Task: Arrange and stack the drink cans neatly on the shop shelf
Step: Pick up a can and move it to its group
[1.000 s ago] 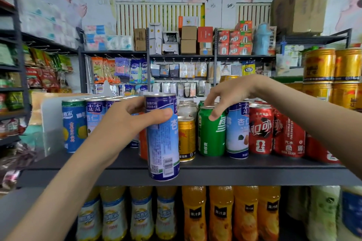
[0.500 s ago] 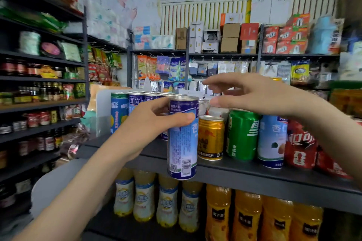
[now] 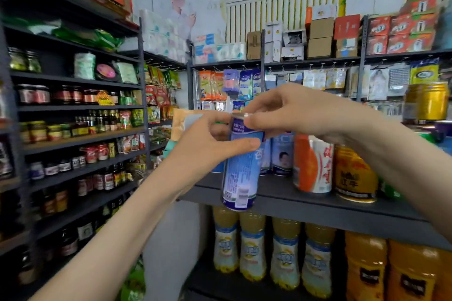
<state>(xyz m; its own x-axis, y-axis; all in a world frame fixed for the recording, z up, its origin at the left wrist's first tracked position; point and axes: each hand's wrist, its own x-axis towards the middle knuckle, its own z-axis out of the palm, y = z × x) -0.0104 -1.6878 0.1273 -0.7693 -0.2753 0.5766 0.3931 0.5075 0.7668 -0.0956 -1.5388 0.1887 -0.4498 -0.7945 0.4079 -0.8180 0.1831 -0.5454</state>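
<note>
My left hand point(image 3: 210, 144) grips a tall blue and white drink can point(image 3: 241, 171) around its upper half, holding it in front of the dark shelf's point(image 3: 281, 205) edge. My right hand point(image 3: 293, 112) pinches the can's top rim from above. Behind the held can stand more blue and white cans point(image 3: 282, 154). To their right are an orange and white can point(image 3: 313, 166) and a gold can point(image 3: 354, 173). My right forearm hides the cans further right.
Yellow and orange juice bottles point(image 3: 283, 256) fill the shelf below. A rack of jars and sauce bottles point(image 3: 73, 129) runs along the left. Gold cans point(image 3: 428, 100) stand higher at the right. Boxes and hanging packets line the back wall.
The view has swung left. My right hand has come down from above the standing cans onto the top rim of the blue can that my left hand still grips.
</note>
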